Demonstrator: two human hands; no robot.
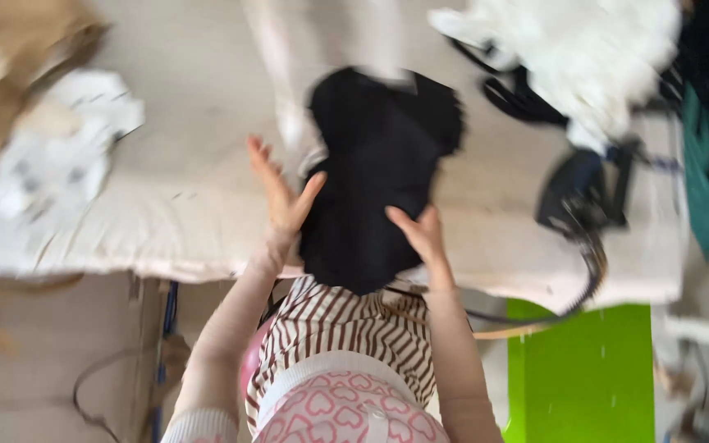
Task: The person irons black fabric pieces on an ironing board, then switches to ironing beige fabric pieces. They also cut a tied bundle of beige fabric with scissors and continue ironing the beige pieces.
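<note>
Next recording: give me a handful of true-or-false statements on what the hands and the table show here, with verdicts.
1. Both hands rest on a black cloth. True: the left hand is at its left edge, the right hand at its lower right.
2. The black cloth lies on the floor. False: it lies on the pale padded table, its lower edge hanging over the front.
3. A dark iron sits to the right of the cloth. True.
4. The left hand is clenched in a fist. False: its fingers are spread open.
5. A red surface lies at lower right. False: it is a bright green surface.
</note>
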